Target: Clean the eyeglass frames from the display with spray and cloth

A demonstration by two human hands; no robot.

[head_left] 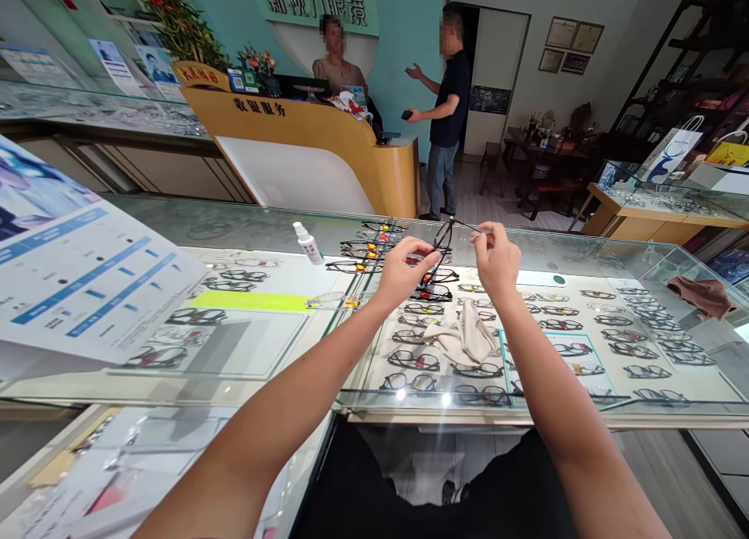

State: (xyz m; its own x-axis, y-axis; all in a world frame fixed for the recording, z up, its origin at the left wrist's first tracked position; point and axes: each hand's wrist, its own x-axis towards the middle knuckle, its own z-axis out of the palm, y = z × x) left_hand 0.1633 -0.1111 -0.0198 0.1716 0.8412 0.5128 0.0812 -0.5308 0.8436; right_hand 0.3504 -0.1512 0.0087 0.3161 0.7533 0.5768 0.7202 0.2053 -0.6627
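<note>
I hold a pair of black-framed glasses (443, 239) above a glass display counter (246, 235). My left hand (403, 270) is closed on the frame's lower front. My right hand (496, 257) pinches the thin temple arm that sticks out to the right. A beige cleaning cloth (462, 338) lies crumpled on the glass just below my hands. A small white spray bottle (308, 243) stands on the counter to the left.
Several glasses lie in rows inside the case and stacked on the glass (366, 250). A large printed chart (76, 274) rests at the left. Two people stand at a yellow reception desk (328, 133) beyond. A brown cloth (702, 293) lies at the right.
</note>
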